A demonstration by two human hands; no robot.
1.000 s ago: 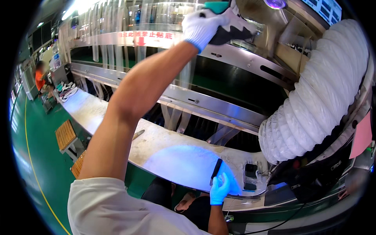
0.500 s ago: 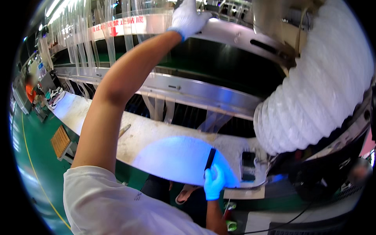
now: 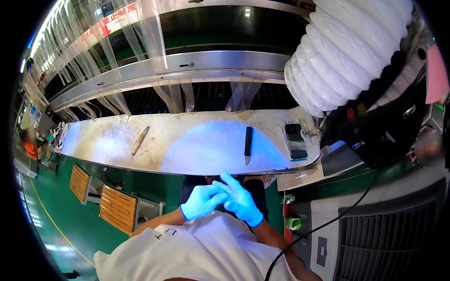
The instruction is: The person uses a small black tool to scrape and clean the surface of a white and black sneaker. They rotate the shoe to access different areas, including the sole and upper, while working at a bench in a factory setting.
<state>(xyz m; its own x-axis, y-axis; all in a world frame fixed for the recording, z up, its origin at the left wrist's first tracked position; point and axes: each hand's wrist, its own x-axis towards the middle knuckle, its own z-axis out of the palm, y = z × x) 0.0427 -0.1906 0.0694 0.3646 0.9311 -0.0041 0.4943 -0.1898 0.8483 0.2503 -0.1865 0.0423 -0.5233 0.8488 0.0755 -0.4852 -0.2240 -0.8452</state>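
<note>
Both my hands wear knit gloves lit blue and meet in front of my body, just off the bench's near edge. My left hand (image 3: 202, 202) has its fingers closed over the fingers of the right glove. My right hand (image 3: 243, 202) holds nothing and its fingers are stretched out, some partly covered by the left. Beyond them, on the blue-lit part of the white bench (image 3: 183, 157), lies a knife (image 3: 248, 143) with a black handle, its blade toward me. Farther left on the bench rests a slim tool (image 3: 140, 141) with a wooden-looking handle.
Two dark phone-like devices (image 3: 294, 132) lie at the bench's right end. A wide white ribbed duct (image 3: 344, 51) hangs above them. Behind the bench runs a metal rail (image 3: 211, 63) with clear plastic strips. Wooden-topped stools (image 3: 118, 209) stand at left; a black cable crosses lower right.
My left hand has come down from the metal frame to meet my right. My right hand has let go of the black-handled knife, which now lies on the bench.
</note>
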